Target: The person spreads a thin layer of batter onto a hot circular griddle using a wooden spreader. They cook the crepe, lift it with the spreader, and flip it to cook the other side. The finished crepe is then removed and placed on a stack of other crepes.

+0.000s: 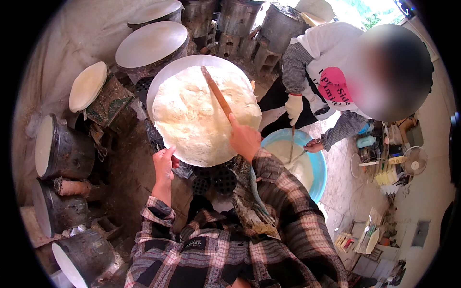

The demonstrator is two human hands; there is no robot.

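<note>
A thin, pale sheet of dough or batter (pixel 187 118) covers most of a large round griddle plate (pixel 162 77) in front of me. My right hand (pixel 245 138) grips a flat wooden scraper (pixel 216 91), index finger stretched along it, and the scraper lies across the sheet. At the sheet's lower left edge my left hand (pixel 165 163) pinches the rim between thumb and fingers; whether it grips the sheet, the plate or both, I cannot tell. The underside of the sheet is hidden.
A co-worker (pixel 317 72) at right, one hand gloved, holds sticks in a blue basin (pixel 321 172) of pale batter. Round-topped metal stoves (pixel 72 151) line the left and back. Perforated coal briquettes (pixel 225 180) lie below the griddle. A fan (pixel 415 162) is far right.
</note>
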